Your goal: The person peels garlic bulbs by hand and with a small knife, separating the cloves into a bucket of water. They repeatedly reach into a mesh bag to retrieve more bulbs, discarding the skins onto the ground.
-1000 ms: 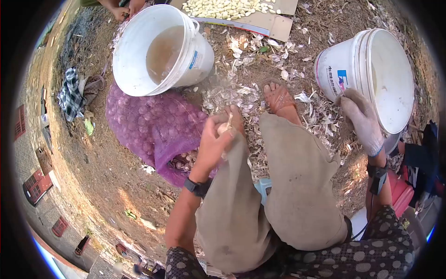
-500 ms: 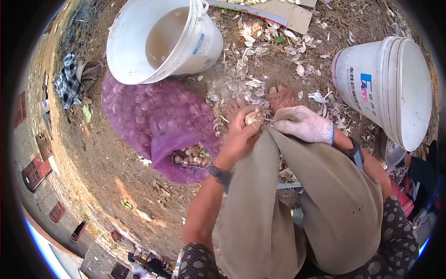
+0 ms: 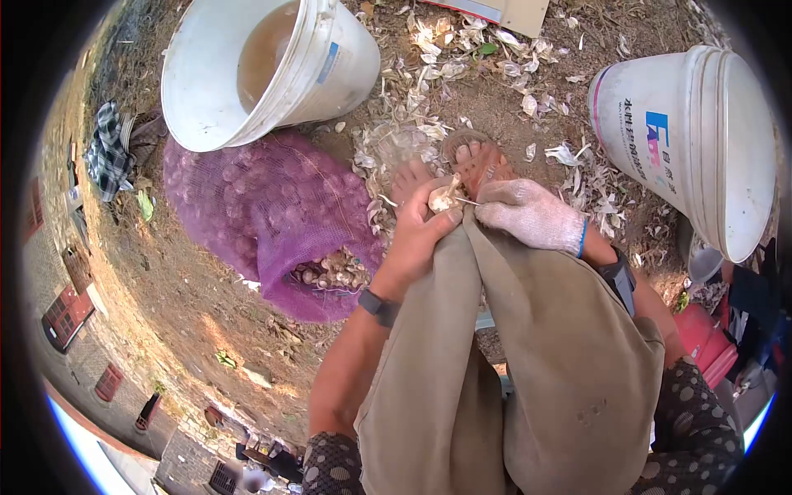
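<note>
My bare left hand point(image 3: 422, 235) is closed around a garlic bulb point(image 3: 444, 198), held just past my knees. My right hand point(image 3: 532, 216) wears a white knitted glove with a blue cuff and grips a thin metal tool point(image 3: 468, 201), whose far end is at the bulb. Left of my hands lies a purple mesh sack point(image 3: 268, 202) full of garlic bulbs, with loose bulbs point(image 3: 338, 271) showing in its open mouth. Papery garlic skins point(image 3: 421, 87) cover the ground around my feet.
A white bucket point(image 3: 351, 62) with murky water stands at the upper left, against the sack. Another white bucket point(image 3: 639, 136) is at the right. Cardboard point(image 3: 521, 15) lies at the top edge, a checked cloth point(image 3: 107, 153) at the far left, and a red plastic object point(image 3: 701, 338) at the right.
The view has shifted slightly, so the buckets and sack appear further left or higher. Both hands remain together at the bulb, which now shows more of its pale side.
</note>
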Available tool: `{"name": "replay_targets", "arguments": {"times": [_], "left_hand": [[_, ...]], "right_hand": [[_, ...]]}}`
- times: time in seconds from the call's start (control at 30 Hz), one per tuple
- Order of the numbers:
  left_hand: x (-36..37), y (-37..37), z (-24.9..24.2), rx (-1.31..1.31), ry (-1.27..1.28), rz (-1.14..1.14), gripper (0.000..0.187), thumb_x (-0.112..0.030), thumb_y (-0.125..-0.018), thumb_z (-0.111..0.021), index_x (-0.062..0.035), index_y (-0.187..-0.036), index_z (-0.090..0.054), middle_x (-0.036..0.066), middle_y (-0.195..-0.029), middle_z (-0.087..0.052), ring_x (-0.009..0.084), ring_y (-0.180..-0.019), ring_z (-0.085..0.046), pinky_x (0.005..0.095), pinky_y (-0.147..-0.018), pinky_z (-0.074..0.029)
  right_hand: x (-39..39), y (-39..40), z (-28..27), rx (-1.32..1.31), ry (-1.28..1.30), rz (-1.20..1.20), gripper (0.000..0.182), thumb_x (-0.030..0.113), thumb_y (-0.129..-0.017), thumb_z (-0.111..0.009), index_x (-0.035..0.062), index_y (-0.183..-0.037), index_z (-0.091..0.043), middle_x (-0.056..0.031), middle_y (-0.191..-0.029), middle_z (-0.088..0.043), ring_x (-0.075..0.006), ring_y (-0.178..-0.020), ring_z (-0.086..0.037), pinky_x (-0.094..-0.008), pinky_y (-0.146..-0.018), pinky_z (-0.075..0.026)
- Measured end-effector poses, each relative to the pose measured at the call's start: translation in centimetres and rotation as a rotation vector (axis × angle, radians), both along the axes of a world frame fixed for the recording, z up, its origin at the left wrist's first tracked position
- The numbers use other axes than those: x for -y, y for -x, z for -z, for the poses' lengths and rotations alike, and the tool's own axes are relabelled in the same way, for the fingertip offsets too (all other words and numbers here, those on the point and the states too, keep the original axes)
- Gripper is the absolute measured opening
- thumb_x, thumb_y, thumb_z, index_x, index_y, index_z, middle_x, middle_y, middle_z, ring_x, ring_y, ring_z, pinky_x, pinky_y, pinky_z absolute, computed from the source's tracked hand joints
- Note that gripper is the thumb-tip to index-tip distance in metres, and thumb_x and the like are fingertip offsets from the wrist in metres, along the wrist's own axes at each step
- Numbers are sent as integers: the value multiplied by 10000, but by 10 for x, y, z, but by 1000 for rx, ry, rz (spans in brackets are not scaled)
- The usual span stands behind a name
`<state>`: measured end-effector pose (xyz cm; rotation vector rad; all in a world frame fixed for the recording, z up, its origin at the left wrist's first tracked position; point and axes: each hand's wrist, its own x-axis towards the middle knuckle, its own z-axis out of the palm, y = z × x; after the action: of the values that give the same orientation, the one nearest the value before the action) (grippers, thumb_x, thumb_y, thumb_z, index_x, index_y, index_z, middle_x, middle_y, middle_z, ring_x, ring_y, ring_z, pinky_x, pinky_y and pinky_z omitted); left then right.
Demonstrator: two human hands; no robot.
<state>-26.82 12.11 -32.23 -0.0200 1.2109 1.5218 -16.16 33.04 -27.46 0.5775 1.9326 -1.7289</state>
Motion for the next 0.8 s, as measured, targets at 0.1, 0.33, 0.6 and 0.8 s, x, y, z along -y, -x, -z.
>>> {"name": "replay_targets", "arguments": {"times": [0.1, 0.33, 0.6, 0.8], "left_hand": [[8, 1, 1, -157, -25, 83, 557, -173, -965, -709, 6, -1447, -494, 22, -1251, -612, 101, -1138, -565, 261, -1001, -453], [2, 3, 2, 105, -38, 40, 604, -175, -962, -730, 9, -1468, -457, 67, -1314, -613, 144, -1194, -593, 317, -1058, -476], [-8, 18, -4, 221, -30, 156, 537, -228, -995, -689, -33, -1446, -473, 3, -1175, -606, 85, -1025, -571, 256, -876, -480], [-11, 1, 3, -57, -225, 811, 548, -179, -961, -707, -39, -1434, -467, 18, -1135, -615, 110, -1013, -576, 263, -897, -470]], "right_hand": [[5, -3, -4, -42, 7, -9, 272, 235, -955, -622, -16, -1029, -697, -109, -907, -684, -181, -895, -631, -357, -878, -504], [5, 10, -2, -88, -26, 6, 288, 234, -956, -612, -36, -1022, -690, -137, -916, -692, -224, -889, -649, -375, -865, -510], [-6, 22, -7, 57, 91, 39, 264, 205, -976, -621, -42, -1035, -690, -123, -878, -672, -140, -853, -610, -346, -817, -511], [-12, 24, -31, -117, 167, 332, 232, 186, -973, -638, -33, -1021, -696, -57, -903, -682, -96, -858, -587, -302, -774, -506]]}}
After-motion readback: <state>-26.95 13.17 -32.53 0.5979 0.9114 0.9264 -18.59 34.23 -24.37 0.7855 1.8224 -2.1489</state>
